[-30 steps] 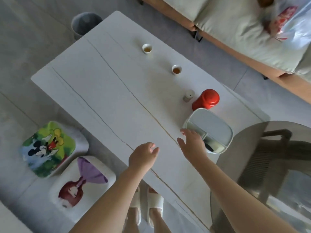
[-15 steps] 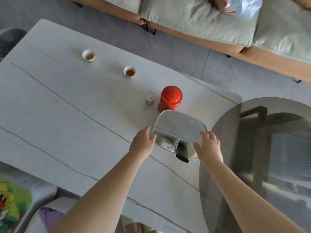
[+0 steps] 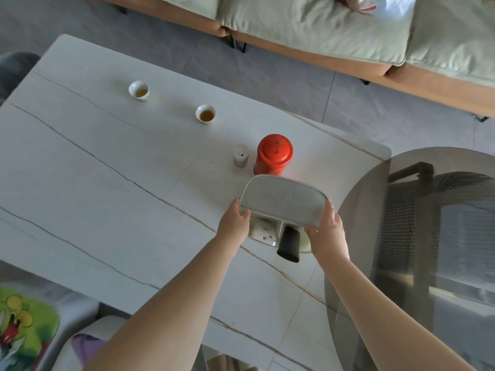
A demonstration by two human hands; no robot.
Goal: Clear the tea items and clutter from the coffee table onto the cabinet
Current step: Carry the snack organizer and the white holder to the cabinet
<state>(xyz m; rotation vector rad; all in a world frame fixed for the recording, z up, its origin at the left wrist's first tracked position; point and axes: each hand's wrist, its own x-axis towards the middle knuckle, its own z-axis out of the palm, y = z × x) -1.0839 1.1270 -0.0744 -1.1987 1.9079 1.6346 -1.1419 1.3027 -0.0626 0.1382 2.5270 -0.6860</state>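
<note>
A white lidded storage box (image 3: 284, 202) stands at the right end of the white coffee table (image 3: 107, 188). My left hand (image 3: 234, 222) grips its left side and my right hand (image 3: 325, 231) grips its right side. A black remote (image 3: 288, 245) and a white remote (image 3: 263, 232) stick out of the box's open front compartments. Just behind the box stand a red tea tin (image 3: 273, 154) and a small white lidded jar (image 3: 241, 155). Two small white cups with tea, the left cup (image 3: 138, 90) and the right cup (image 3: 205, 114), sit farther back.
A round smoked-glass side table (image 3: 428, 263) overlaps the coffee table's right end. A green-cushioned sofa (image 3: 321, 25) runs along the back. Cartoon-printed stools (image 3: 24, 325) stand at the lower left, a grey bin (image 3: 16, 68) at the far left.
Both hands reached forward from the table's near edge and closed on the two sides of the storage box. My view shifted right toward the box.
</note>
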